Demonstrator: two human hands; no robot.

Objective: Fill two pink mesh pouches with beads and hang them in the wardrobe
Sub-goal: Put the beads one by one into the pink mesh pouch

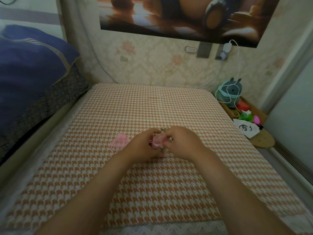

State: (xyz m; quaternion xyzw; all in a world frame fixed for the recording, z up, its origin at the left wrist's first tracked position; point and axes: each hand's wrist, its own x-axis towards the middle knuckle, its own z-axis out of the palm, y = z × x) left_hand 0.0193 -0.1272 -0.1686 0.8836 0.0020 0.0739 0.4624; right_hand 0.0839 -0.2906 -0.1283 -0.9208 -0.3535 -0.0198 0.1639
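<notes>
Both hands meet over the middle of the orange-and-white houndstooth cushion (152, 192). Between them is a pink mesh pouch (158, 142), bunched up. My left hand (144, 146) grips its left side and my right hand (182, 141) pinches its right edge. A second pink mesh pouch (120, 141) lies flat on the cushion just left of my left hand. Pale beads (165, 129) peek out beyond and under the hands; most of the pile is hidden.
A blue pillow (30, 65) on a dark patterned one lies to the left. At right, a wooden tray (260, 139) holds a plush toy (228, 94), small colourful items and a white drawstring bag (246, 129). A white charger cable (238, 65) hangs from the wall.
</notes>
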